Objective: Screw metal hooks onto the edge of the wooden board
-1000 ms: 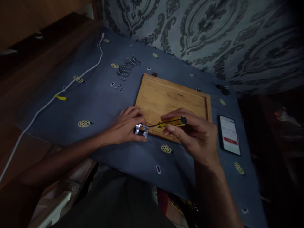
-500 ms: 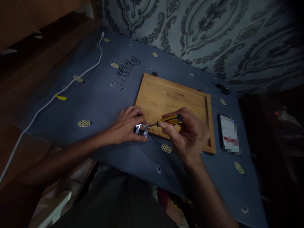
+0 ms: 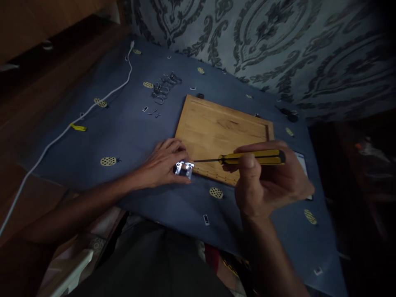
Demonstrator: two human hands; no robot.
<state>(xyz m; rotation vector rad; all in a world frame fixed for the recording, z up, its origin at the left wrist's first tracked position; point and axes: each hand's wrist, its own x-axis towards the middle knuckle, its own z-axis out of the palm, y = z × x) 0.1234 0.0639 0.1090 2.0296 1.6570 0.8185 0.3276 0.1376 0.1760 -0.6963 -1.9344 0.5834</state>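
A wooden board (image 3: 216,132) lies flat on a blue patterned cloth (image 3: 123,136). My left hand (image 3: 163,163) is closed on a small shiny metal bracket (image 3: 184,168), pressing it against the board's near left corner. In my right hand (image 3: 266,181), fingers wrapped round the handle, is a yellow and black screwdriver (image 3: 250,157). The tool lies nearly level above the board. Its thin shaft points left, and its tip hovers just right of the bracket.
Several metal hooks (image 3: 163,87) and a few loose screws (image 3: 154,111) lie on the cloth beyond the board. A white cable (image 3: 77,119) runs along the left side. A phone (image 3: 305,165) shows partly behind my right hand. A patterned wall (image 3: 278,45) stands behind.
My right hand has drawn back to the right and risen, pulling the screwdriver tip off the bracket. The left hand stays on the bracket. The phone is now mostly covered by my right hand.
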